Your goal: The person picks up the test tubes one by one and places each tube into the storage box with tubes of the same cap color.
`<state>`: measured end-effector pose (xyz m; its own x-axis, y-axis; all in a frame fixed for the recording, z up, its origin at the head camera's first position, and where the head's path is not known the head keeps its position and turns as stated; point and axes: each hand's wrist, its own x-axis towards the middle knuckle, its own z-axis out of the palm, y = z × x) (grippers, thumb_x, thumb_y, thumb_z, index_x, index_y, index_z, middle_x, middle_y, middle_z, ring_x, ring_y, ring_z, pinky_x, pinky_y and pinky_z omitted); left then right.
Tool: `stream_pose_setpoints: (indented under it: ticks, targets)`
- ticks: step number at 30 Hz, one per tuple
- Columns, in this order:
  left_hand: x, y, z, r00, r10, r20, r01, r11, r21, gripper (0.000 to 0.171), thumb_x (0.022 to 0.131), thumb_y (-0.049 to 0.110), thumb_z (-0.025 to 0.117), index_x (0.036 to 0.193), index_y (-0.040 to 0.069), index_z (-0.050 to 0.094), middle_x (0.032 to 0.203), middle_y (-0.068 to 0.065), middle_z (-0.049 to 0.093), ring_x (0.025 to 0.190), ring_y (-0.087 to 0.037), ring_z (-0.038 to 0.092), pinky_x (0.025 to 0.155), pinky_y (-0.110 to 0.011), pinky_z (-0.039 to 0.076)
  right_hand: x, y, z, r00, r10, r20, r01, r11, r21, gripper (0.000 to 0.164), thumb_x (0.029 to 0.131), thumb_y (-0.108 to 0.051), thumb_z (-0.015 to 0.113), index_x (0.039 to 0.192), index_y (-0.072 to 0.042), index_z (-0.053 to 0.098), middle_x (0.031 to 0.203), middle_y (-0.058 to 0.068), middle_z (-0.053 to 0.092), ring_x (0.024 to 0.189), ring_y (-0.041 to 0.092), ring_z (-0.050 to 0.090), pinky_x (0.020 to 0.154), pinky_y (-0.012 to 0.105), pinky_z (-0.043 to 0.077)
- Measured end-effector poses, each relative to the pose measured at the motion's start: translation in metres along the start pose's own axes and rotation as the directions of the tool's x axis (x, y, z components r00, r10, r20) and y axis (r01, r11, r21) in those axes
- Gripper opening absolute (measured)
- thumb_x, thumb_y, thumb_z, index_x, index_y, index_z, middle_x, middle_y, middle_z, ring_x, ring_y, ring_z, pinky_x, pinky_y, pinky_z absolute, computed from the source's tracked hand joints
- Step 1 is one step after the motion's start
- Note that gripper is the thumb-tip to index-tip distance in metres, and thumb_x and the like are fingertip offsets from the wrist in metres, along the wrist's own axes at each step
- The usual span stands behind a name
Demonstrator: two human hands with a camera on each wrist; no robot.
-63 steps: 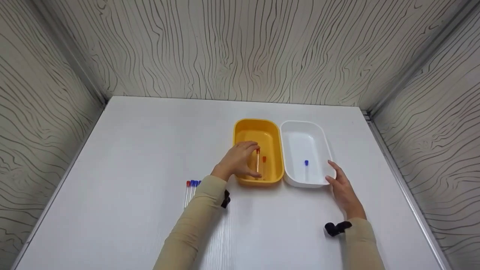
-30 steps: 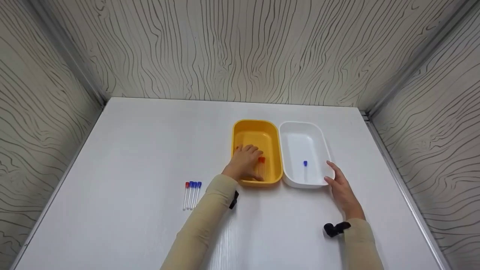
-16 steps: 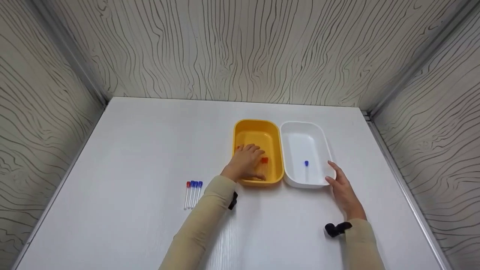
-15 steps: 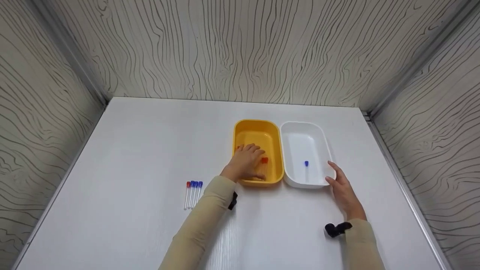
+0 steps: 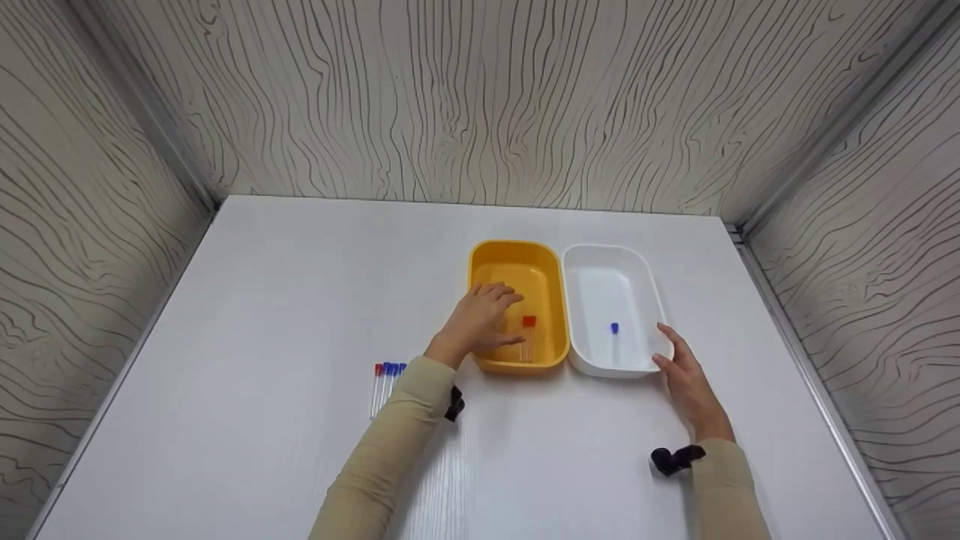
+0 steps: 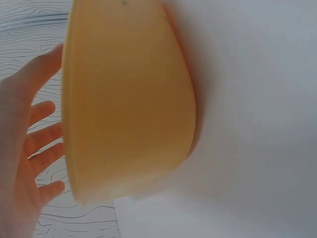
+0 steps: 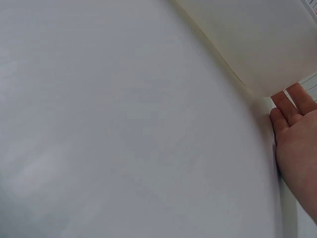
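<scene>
My left hand hovers over the left side of a yellow bin, its fingers spread and nothing visible between them. Inside that bin, red-capped clear tubes lie side by side. In the left wrist view, the bin's outer wall hides part of the hand. My right hand holds the near right corner of a white bin, thumb over the rim and fingers along the outside. A single blue-capped tube lies in it. The right wrist view shows fingers against the outer wall.
Several capped tubes, one red-capped and the others blue-capped, lie in a row on the white table, partly covered by my left sleeve. The bins stand side by side. Patterned panels enclose the table at the back and sides.
My left hand carried a red-capped tube down into the yellow bin, let go of it beside the other, then rose and drew back slightly left. My right hand stays at the white bin.
</scene>
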<state>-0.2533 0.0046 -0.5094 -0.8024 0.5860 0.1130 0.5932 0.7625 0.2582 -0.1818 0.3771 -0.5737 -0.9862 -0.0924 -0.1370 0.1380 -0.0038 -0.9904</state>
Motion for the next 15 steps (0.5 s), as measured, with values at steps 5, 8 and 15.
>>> stream_pose_setpoints:
  ticks: [5,8,15]
  targets:
    - [-0.01,-0.007,-0.004,0.996,0.037,-0.079,-0.038,0.999,-0.011,0.063,0.083,0.053,0.068,0.132,0.014,0.057,0.135,-0.005,0.059,0.13,-0.024,0.051,0.116,-0.05,0.037,0.0,0.0,0.0,1.0,0.005,0.0,-0.005,1.0,-0.015,0.066,0.098,-0.005,0.048,0.154,-0.012,0.014,0.164,0.002,-0.019,0.151,0.025,-0.021,0.125,0.047,-0.011]
    - [-0.017,-0.011,-0.007,0.99,0.059,-0.126,-0.06,0.998,-0.005,0.06,0.083,0.049,0.07,0.129,0.012,0.059,0.132,-0.007,0.061,0.126,-0.025,0.054,0.113,-0.051,0.04,0.0,0.0,0.001,1.0,-0.002,0.0,0.002,1.0,-0.021,0.065,0.098,-0.005,0.047,0.154,-0.011,0.014,0.163,0.003,-0.02,0.151,0.025,-0.023,0.124,0.049,-0.013]
    - [-0.034,-0.02,-0.014,0.98,0.085,-0.181,-0.091,0.996,-0.023,0.056,0.084,0.045,0.071,0.126,0.011,0.06,0.131,-0.008,0.062,0.124,-0.026,0.057,0.112,-0.051,0.042,0.0,0.0,0.0,1.0,0.001,0.001,-0.001,1.0,0.009,0.066,0.098,-0.004,0.047,0.154,-0.01,0.013,0.164,0.001,-0.019,0.15,0.024,-0.024,0.123,0.049,-0.014]
